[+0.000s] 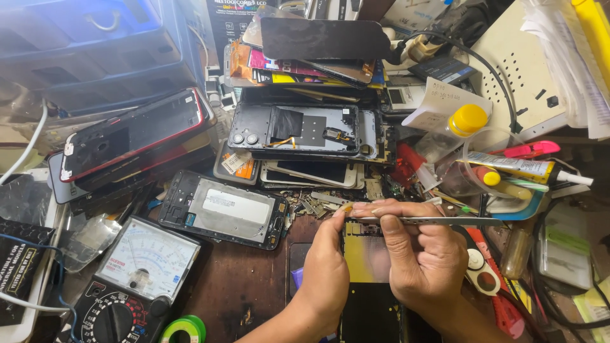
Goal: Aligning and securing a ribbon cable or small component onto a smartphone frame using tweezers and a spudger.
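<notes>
Two hands are closed on things: the opened phone is gripped by the left hand, metal tweezers by the right hand, beside a multimeter.

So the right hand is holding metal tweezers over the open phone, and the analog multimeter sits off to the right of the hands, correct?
Not quite. The head view shows the analog multimeter to the left of the hands, not the right. The rest holds: the right hand holds metal tweezers over the open phone.
</notes>
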